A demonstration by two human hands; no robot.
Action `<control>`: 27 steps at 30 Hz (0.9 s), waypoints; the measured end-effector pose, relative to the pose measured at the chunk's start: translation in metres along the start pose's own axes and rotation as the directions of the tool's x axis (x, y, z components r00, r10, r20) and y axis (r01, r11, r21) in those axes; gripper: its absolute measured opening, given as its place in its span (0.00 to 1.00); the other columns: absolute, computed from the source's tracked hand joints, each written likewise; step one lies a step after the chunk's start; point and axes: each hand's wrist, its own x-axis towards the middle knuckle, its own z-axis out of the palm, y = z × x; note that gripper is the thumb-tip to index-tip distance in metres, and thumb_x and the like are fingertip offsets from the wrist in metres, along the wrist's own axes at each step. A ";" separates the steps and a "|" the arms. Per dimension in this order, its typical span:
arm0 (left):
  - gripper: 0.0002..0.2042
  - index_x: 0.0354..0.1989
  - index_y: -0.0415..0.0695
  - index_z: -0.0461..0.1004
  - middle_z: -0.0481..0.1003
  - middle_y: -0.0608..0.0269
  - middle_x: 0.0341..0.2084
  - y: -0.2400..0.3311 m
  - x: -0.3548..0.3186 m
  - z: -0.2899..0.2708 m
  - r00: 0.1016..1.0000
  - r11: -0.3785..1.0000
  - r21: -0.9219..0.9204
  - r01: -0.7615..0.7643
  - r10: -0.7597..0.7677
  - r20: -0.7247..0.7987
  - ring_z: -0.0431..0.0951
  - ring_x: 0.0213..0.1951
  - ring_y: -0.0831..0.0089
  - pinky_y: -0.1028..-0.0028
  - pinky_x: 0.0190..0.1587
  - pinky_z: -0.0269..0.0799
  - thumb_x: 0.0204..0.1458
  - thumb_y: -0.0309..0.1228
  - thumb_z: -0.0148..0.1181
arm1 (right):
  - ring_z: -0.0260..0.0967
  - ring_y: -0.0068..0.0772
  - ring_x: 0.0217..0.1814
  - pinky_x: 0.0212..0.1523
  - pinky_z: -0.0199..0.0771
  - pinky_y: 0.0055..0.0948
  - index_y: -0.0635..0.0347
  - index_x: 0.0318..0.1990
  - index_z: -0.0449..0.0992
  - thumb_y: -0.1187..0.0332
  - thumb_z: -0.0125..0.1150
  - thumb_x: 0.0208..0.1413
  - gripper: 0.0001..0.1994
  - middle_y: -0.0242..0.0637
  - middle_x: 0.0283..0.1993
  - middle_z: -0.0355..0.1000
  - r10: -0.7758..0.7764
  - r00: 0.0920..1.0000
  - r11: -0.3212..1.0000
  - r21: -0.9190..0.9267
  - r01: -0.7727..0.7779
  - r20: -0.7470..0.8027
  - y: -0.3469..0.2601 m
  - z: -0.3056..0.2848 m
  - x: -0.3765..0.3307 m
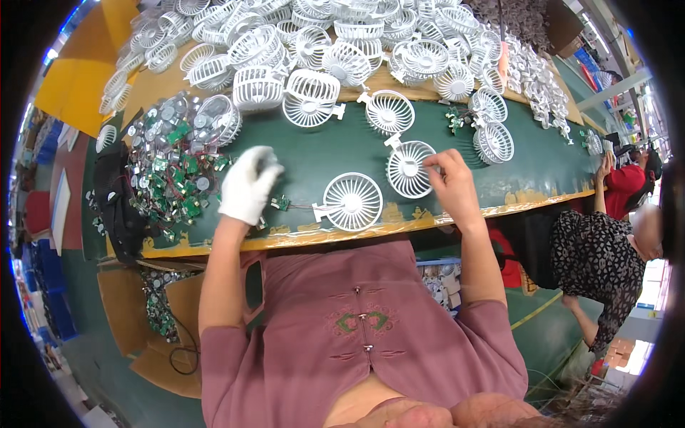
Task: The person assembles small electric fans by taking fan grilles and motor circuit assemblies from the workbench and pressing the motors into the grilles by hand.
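My left hand (246,187), in a white glove, is raised just right of a heap of small motors and green circuit boards (178,167). Its fingers curl together; what they hold is blurred. With bare, bent fingers, my right hand (452,187) pinches the right rim of a white round fan cage (410,169) on the green table. Nearer to me lies another white fan cage (353,203), its short neck pointing left. A small green circuit board (280,203) on thin wires lies beside that neck.
Many white fan cages (314,46) are piled along the table's far side. Small white parts (535,85) heap at the far right. Two stacked cages (494,143) stand right of my right hand. An open cardboard box (118,303) is below left; a co-worker in a patterned top (596,250) sits right.
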 end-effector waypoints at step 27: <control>0.34 0.65 0.43 0.57 0.72 0.63 0.28 0.088 -0.057 0.012 0.873 0.837 -0.430 0.340 -0.111 0.474 0.70 0.29 0.80 0.79 0.36 0.70 0.47 0.31 0.62 | 0.70 0.40 0.37 0.38 0.70 0.35 0.59 0.48 0.74 0.66 0.67 0.43 0.21 0.38 0.37 0.71 -0.629 0.771 0.770 0.219 0.600 0.101 -0.100 0.039 -0.017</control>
